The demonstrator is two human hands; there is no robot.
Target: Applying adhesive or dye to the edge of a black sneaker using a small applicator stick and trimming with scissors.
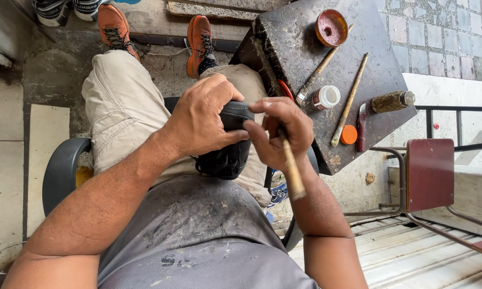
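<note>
While the left hand (198, 120) clasps a dark, scuffed leather shoe (227, 150) on the lap, the right hand (281, 134) pinches a wooden-handled brush (292, 166) beside the crowded black worktable's (300, 48) edge.

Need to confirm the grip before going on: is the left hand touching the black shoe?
Touching. The head view shows the left hand wrapped over the black shoe, fingers pressed on its top and no gap visible.

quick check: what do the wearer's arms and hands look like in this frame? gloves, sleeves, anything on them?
Both hands are bare: no gloves, rings or watch visible on the left hand or the right hand. Forearms are bare too, with no sleeve showing on either arm in view. The grey shirt is smudged with pale stains and carries a small dark marking. The fingers look thick and work-worn.
</note>
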